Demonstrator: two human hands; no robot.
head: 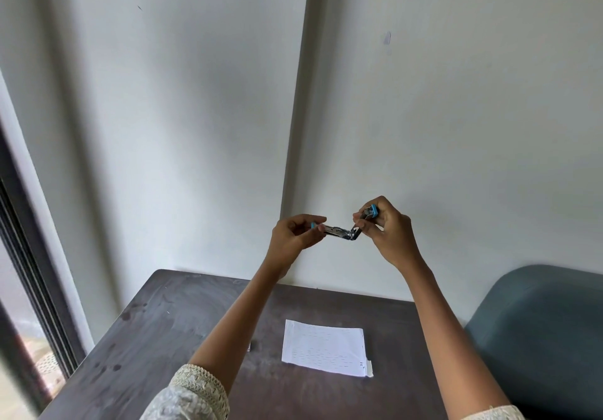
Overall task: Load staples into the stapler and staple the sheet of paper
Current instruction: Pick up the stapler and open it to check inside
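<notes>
Both hands are gripping the opened stapler: left hand pinching its base, right hand the lid. Light, stiff, slick metal; I'm holding the ends.

Dark wooden table against white wall, window left.
</notes>
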